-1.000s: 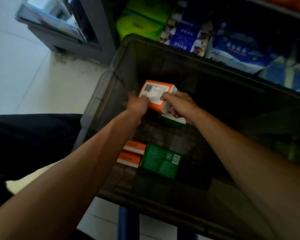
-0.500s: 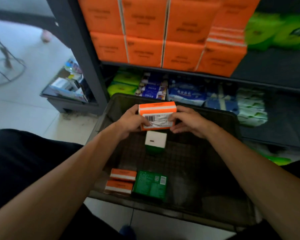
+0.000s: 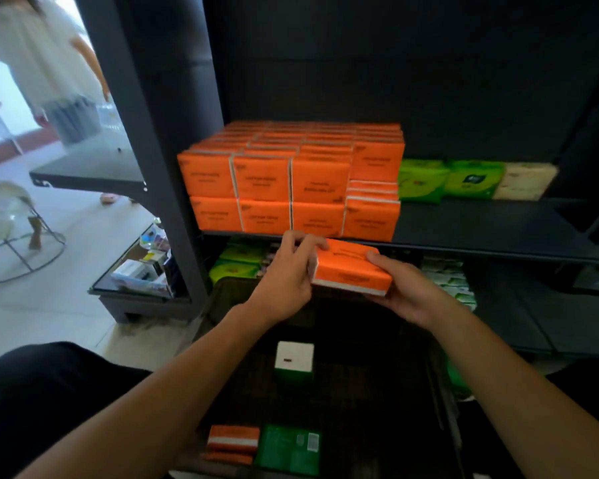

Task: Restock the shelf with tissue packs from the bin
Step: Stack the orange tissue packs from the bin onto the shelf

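The orange plastic-wrapped tissue pack (image 3: 351,267) sits level between both hands above the dark plastic bin (image 3: 440,392), just below the shelf's front edge (image 3: 481,248). The left hand (image 3: 287,274) grips its left end, and the right hand (image 3: 407,292) clasps its right end from beneath.

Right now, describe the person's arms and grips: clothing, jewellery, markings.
The left grip and right grip are bare hands: no gloves, rings or watch visible. The left forearm and right forearm are bare as far as the frame shows, with no sleeves. Over the lap lies black clothing.
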### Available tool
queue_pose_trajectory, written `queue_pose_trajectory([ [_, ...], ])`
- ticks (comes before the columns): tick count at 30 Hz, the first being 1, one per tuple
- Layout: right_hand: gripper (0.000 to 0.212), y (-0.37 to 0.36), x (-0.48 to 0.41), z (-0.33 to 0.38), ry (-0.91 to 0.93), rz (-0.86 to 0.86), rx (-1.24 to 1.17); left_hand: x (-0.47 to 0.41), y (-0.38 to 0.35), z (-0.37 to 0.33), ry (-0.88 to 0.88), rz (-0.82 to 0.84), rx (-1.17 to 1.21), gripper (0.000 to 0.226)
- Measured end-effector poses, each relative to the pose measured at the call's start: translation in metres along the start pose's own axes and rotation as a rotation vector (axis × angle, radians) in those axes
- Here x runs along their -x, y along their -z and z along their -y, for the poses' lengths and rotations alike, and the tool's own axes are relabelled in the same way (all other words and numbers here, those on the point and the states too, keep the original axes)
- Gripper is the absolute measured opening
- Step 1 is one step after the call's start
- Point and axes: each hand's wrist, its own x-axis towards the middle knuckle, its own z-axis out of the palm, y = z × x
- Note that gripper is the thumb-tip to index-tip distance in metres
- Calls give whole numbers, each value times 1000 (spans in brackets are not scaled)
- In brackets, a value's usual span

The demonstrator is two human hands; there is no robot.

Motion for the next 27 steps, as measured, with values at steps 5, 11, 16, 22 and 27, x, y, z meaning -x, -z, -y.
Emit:
queue_pose_trajectory([
  [5,30,9,7,20,160,-77,-81,-18,21,-29,319,-81,645,19],
  [11,20,1,12,50,292,-53,-162,-60,34,-46,469,-23,748,48],
  [16,29,4,10,67,305,-6,-330,-85,41,-52,399,-27,769,50],
  [22,33,11,-3,74,373,-33,-257,-109,39,-49,324,-19,706,56],
  [27,22,14,-33,85,447,-111,-264,-146,35,-32,156,-78,401,63],
])
